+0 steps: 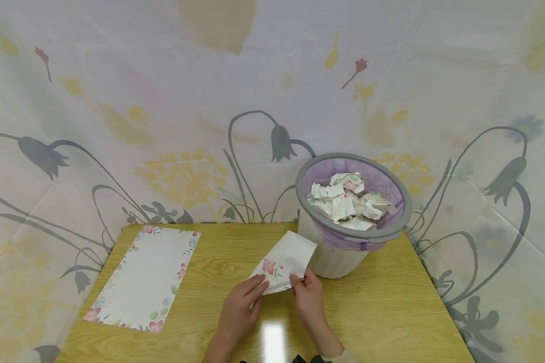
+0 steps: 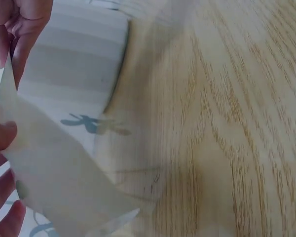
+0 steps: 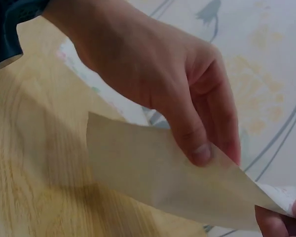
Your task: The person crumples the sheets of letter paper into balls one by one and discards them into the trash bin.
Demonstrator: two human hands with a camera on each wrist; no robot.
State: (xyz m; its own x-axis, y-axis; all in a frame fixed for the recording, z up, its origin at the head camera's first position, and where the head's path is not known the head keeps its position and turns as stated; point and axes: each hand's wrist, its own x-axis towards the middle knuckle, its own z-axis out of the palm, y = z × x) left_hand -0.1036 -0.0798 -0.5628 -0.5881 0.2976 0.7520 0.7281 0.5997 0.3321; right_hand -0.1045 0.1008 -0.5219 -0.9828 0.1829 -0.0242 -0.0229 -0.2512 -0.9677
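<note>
A white sheet of paper (image 1: 295, 250) with a pink flower print is held between both hands above the table. My left hand (image 1: 239, 308) pinches its left lower edge, with the thumb on one face and the fingers on the other. My right hand (image 1: 309, 298) pinches the right lower corner. Seen from the left wrist, the plain side of the paper (image 2: 64, 168) hangs down past the left fingers (image 2: 2, 136). In the right wrist view the left hand (image 3: 153, 74) reaches across, while only the right fingertips (image 3: 278, 224) show at the lower right.
A grey-rimmed bin (image 1: 411, 201) with a purple liner stands at the table's back right, close behind the right hand, holding several crumpled papers (image 1: 345, 201). A flat flower-bordered sheet (image 1: 147, 277) lies on the left of the wooden table (image 1: 381, 312). Patterned cloth (image 1: 172, 101) hangs behind.
</note>
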